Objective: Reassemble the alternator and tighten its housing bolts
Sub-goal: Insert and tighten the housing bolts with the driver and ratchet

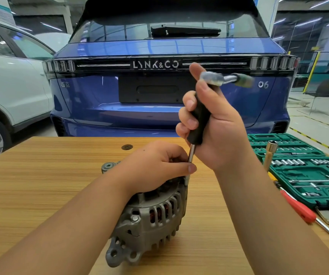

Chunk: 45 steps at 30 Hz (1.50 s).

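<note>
A grey cast alternator with copper windings showing through its slots lies on the wooden table. My left hand rests on top of it and its fingers pinch the lower steel shaft of the socket driver near the housing's upper right edge. My right hand grips the driver's black handle upright above the alternator. A blurred ratchet head sits on the handle's top end. A housing bolt shows on the near side of the alternator. The driver's tip is hidden by my left fingers.
An open green socket set case lies at the right, with an upright socket beside it. A red-handled screwdriver lies near the right edge. A blue car stands behind the table, a white car at left.
</note>
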Tool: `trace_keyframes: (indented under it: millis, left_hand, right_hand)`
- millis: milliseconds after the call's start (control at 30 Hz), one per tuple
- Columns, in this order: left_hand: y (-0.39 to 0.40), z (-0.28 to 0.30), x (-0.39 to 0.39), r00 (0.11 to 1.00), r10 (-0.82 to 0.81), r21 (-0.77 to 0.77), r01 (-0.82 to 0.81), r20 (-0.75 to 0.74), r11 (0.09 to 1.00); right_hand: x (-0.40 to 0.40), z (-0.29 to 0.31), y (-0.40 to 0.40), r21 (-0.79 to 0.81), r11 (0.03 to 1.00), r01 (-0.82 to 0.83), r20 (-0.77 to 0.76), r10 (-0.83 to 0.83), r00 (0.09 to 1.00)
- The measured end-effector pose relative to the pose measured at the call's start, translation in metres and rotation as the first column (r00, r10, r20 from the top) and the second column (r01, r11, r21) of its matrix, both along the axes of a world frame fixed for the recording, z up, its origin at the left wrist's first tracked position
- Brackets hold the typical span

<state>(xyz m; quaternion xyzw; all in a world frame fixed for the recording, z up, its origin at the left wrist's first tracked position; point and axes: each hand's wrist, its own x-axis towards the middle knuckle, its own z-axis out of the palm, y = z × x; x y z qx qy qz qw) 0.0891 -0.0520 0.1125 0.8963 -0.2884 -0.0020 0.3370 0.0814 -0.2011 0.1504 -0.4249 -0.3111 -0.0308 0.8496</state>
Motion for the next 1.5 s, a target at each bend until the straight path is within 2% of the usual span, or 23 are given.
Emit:
trace_keyframes:
  millis: [133, 300, 367, 533, 600, 700, 800, 833, 900, 1000, 1133, 1300, 1500]
  left_hand:
    - [0.000, 0.000, -0.001, 1.000, 0.021, -0.008, -0.021, -0.008, 1.000]
    - [0.000, 0.000, -0.001, 0.999, 0.037, -0.004, -0.037, -0.006, 0.999]
    - [0.000, 0.000, -0.002, 0.999, 0.034, -0.006, -0.034, -0.009, 0.999]
    - [0.000, 0.000, -0.003, 0.999, 0.031, -0.014, -0.031, -0.013, 0.999]
    - [0.001, 0.000, -0.002, 0.999, 0.031, -0.012, -0.031, -0.019, 0.999]
    - [0.000, 0.000, -0.002, 0.999, 0.029, -0.006, -0.029, -0.019, 1.000]
    - [-0.001, 0.000, -0.002, 1.000, 0.024, 0.020, -0.023, -0.012, 1.000]
    - [-0.001, 0.000, -0.002, 1.000, 0.023, 0.023, -0.022, -0.012, 0.999]
    - [-0.001, 0.000, -0.001, 1.000, 0.026, 0.027, -0.026, -0.010, 0.999]
    - [0.000, -0.001, 0.002, 0.999, 0.041, 0.017, -0.041, -0.004, 0.999]
    - [0.000, -0.002, 0.003, 0.999, 0.041, 0.024, -0.041, -0.005, 0.999]
    - [0.000, -0.002, 0.002, 0.999, 0.035, 0.031, -0.035, -0.001, 0.999]
    - [0.000, -0.001, 0.003, 1.000, 0.027, 0.011, -0.026, -0.006, 1.000]
  right_hand:
    - [0.000, -0.004, 0.008, -0.005, 0.994, 0.109, 0.135, -0.107, 0.985]
    - [0.002, -0.006, 0.010, -0.003, 0.992, 0.123, 0.155, -0.121, 0.980]
    - [0.003, -0.007, 0.007, 0.005, 0.995, 0.096, 0.143, -0.095, 0.985]
    - [0.003, -0.008, 0.001, 0.033, 0.995, -0.094, 0.173, 0.087, 0.981]
    - [0.002, -0.007, 0.001, 0.021, 0.994, -0.107, 0.138, 0.103, 0.985]
    - [0.000, -0.003, 0.003, 0.021, 1.000, 0.001, 0.055, -0.002, 0.998]
    - [0.000, 0.001, 0.003, -0.056, 0.953, 0.297, -0.014, -0.298, 0.954]
    - [0.000, 0.002, 0.003, -0.077, 0.937, 0.340, -0.028, -0.343, 0.939]
    - [0.001, 0.001, 0.001, -0.085, 0.948, 0.306, -0.023, -0.309, 0.951]
    - [0.000, -0.001, 0.003, -0.006, 0.979, 0.203, 0.003, -0.203, 0.979]
    - [0.001, -0.006, 0.007, 0.033, 0.967, 0.253, 0.112, -0.255, 0.960]
    - [0.003, -0.007, 0.006, 0.032, 0.970, 0.242, 0.131, -0.244, 0.961]
    - [0.004, -0.008, 0.001, 0.135, 0.989, -0.051, 0.102, 0.037, 0.994]
